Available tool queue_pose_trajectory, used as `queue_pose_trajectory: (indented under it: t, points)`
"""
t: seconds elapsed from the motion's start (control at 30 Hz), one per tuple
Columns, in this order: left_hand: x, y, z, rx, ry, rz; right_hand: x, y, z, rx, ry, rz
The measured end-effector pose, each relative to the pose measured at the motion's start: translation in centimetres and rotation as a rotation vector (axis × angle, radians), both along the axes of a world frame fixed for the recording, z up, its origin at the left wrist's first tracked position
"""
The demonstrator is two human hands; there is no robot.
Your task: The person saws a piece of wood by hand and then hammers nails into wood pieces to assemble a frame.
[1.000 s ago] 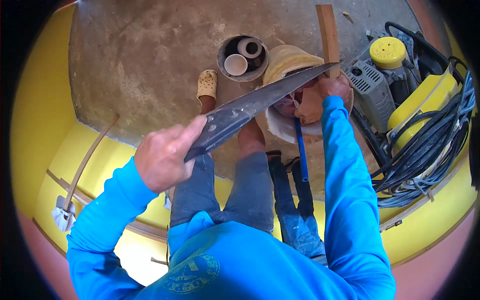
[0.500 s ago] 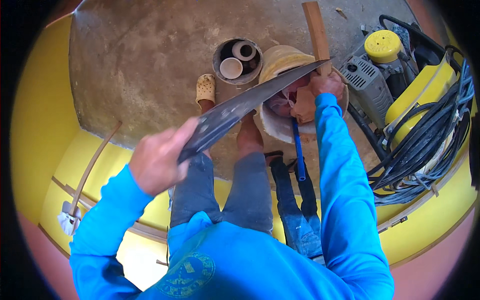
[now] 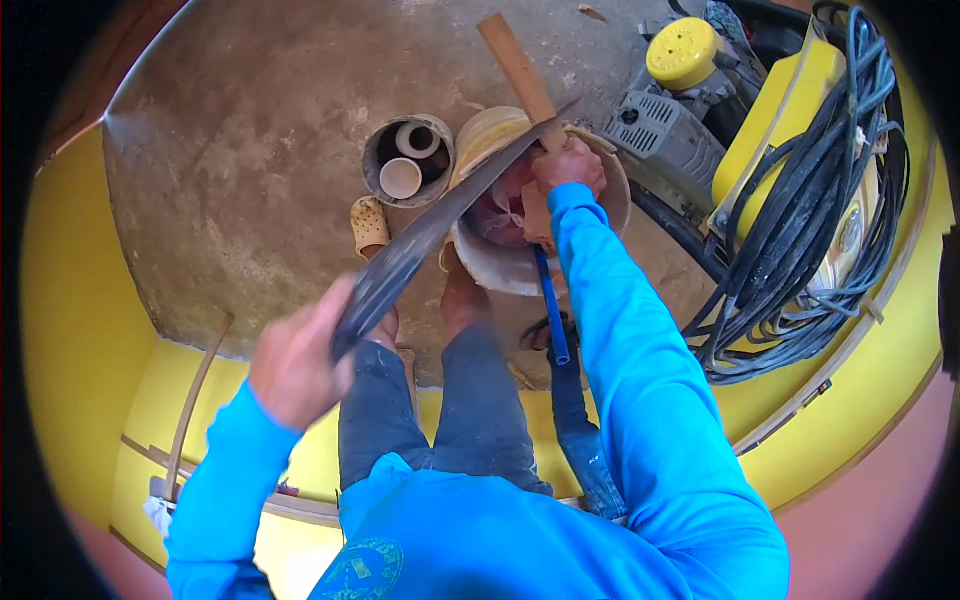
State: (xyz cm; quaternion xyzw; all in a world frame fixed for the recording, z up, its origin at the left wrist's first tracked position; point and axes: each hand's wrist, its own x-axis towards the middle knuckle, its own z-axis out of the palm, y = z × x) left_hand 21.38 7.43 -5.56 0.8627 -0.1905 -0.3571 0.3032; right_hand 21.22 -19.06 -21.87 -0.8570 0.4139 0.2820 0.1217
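My left hand [image 3: 300, 360] is closed on the dark handle of a handsaw [image 3: 440, 225], whose long blade runs up to the right across a wooden board [image 3: 510, 60]. My right hand [image 3: 568, 170] grips that board just below the blade, over a large pale bucket [image 3: 495, 275]. Inside the bucket are a pinkish plastic bag [image 3: 505, 200] and brown material, partly hidden by the hand and saw. A blue pipe [image 3: 555, 320] leans out over the bucket's near rim.
A smaller bucket [image 3: 408, 165] holding white pipe pieces stands beside it. A yellow-and-grey machine [image 3: 660, 130] and coiled black cables [image 3: 790, 280] are at right. Another person's jean-clad legs [image 3: 590, 460] show behind my right arm. A yellow wall [image 3: 85, 320] borders the left.
The saw has turned steeper, its tip now reaching farther past the board. The view has shifted, putting board, bucket and machine farther left in the picture.
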Motion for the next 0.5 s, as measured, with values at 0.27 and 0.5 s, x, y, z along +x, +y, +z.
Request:
queue_pose_trajectory:
  t: [0.27, 0.5]
  points:
    - [3.0, -6.2, -3.3, 0.095, 0.021, -0.100, 1.2, 1.3, -0.8, 0.108, -0.031, -0.039]
    - [1.2, -3.8, 1.9, 0.087, 0.018, -0.052, -0.2, -0.8, -0.4, 0.114, -0.002, -0.011]
